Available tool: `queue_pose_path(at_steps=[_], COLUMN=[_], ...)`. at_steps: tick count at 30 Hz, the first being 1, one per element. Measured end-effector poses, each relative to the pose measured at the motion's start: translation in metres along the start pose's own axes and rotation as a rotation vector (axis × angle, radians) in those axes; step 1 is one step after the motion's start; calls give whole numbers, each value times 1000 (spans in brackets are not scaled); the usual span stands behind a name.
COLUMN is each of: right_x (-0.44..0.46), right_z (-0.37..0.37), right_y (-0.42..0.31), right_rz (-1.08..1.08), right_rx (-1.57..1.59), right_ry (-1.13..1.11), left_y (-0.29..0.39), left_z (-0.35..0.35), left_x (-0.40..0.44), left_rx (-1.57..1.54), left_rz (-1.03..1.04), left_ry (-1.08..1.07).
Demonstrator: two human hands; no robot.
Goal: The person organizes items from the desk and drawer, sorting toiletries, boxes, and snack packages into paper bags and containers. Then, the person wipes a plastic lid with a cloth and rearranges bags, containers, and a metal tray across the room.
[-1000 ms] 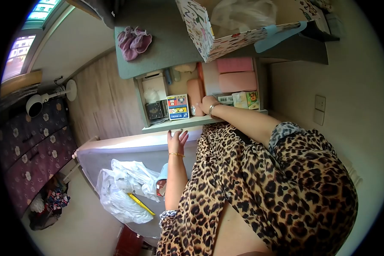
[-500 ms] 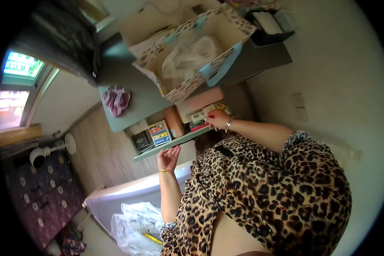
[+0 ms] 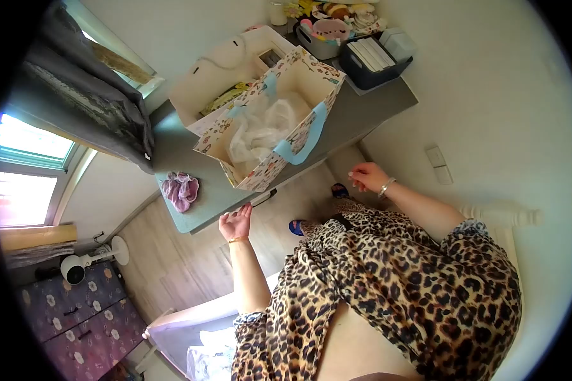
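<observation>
My left hand (image 3: 236,223) is at the front edge of the grey desk (image 3: 225,202), palm turned up and fingers stretched out, holding nothing. Its fingertips reach the drawer front below the desktop; I cannot tell whether they touch it. To the right, my right hand (image 3: 367,176) is raised in front of the desk with its fingers curled together. Whatever it may hold is too small to make out. On the desk stands a patterned gift box bag (image 3: 248,181) with light blue ribbon handles (image 3: 305,143) and a crumpled clear plastic bag (image 3: 260,130) inside.
A purple cloth (image 3: 181,192) lies on the desk's left corner. Behind stand a dark bin (image 3: 365,76) with white items and a basket of soft toys (image 3: 327,44). A purple drawer cabinet (image 3: 76,311) with a white camera (image 3: 74,270) is at left. Slippers (image 3: 297,227) are on the floor.
The desk drawer, open and full of small boxes before, is now pushed in. My right hand has moved away from it to the right. The view has shifted.
</observation>
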State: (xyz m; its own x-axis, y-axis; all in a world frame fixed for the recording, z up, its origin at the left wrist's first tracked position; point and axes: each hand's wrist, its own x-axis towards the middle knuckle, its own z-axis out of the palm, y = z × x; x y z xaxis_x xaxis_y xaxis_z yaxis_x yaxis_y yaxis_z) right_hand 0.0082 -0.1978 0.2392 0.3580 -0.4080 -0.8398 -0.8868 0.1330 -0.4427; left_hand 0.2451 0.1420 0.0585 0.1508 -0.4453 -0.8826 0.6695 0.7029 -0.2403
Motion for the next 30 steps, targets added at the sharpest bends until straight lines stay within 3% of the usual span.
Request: queue_pose_path(at_steps=[5,11,17,18,21,23,26,30], right_x=[-3,-2,24,26,34,46,65,125], right_z=[-25,-43,-66,-72,-92,-106,-105,-93], right_y=[8,-10,-60,-76,-129,-163,-222,-262], right_rz=[76,5,-159,-186,-343,-554,-953,-960], right_rx=[89,101,107,121,147,148,-199,-617], right_ry=[65,85,171,216,304,296,287,89], left_y=[-6,-13,-26,-21,5,-13,-15,-72], left_z=[4,11,-2,-9,0,30,13,61], left_x=[16,4,8,12,12,-22,-61,-136], left_rx=[-38,-73,-112,-41,172,240,426,654], left_rz=[110,82,221,177,-84,154,397,576], left_ry=[-52,-49,-98,-85,249,462,361,306])
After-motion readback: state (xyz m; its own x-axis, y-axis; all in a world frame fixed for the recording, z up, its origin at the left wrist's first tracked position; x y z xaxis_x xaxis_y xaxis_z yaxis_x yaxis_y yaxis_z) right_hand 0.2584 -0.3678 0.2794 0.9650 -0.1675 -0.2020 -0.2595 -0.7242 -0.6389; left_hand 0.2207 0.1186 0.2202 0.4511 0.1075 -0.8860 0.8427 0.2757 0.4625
